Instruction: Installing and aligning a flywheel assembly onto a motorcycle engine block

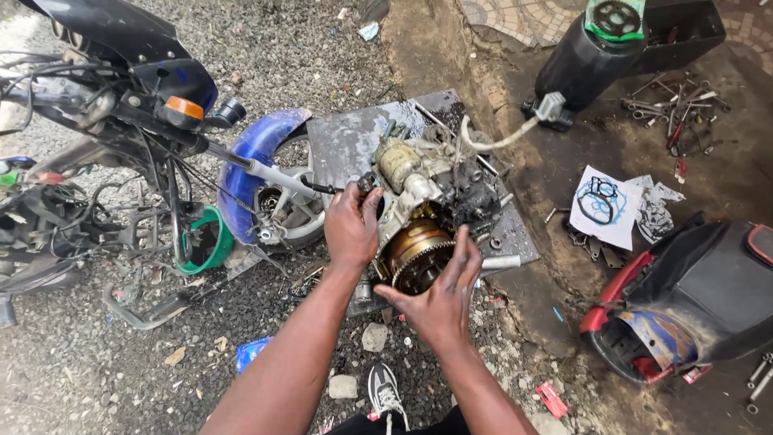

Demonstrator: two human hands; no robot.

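Engine (427, 201) sits on metal sheet (354, 141). Left hand (352, 225) grip closed on engine casing edge; right hand (443, 294) grip wide, palm against brass-coloured flywheel (415, 254).

Greasy metal engine (427, 201); bronze-toned rotor (417, 251); rough gravel (97, 362).

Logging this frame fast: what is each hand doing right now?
Left hand: closed on the left side of the engine.
Right hand: open, fingers spread, touching the engine's round brass-coloured part.
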